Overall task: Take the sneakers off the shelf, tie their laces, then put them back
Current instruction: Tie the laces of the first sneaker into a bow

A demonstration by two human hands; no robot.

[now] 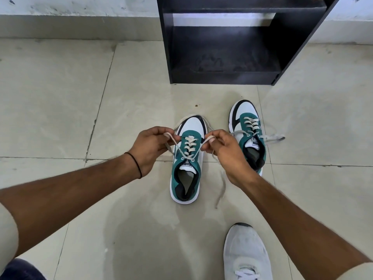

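Two green, white and black sneakers stand on the tiled floor in front of a black shelf (222, 47). The nearer sneaker (187, 160) sits between my hands, toe pointing away from me. My left hand (150, 147) pinches one end of its beige lace (188, 147), and my right hand (224, 150) pinches the other end. The two ends cross over the tongue. A loose tail hangs down from my right hand to the floor. The second sneaker (249, 128) stands to the right, partly behind my right hand, with its laces untied and spread sideways.
The shelf's lowest board (226, 59) is dusty and holds nothing. My own foot in a white sneaker (245, 253) rests on the floor at the bottom right. A pale wall runs along the back.
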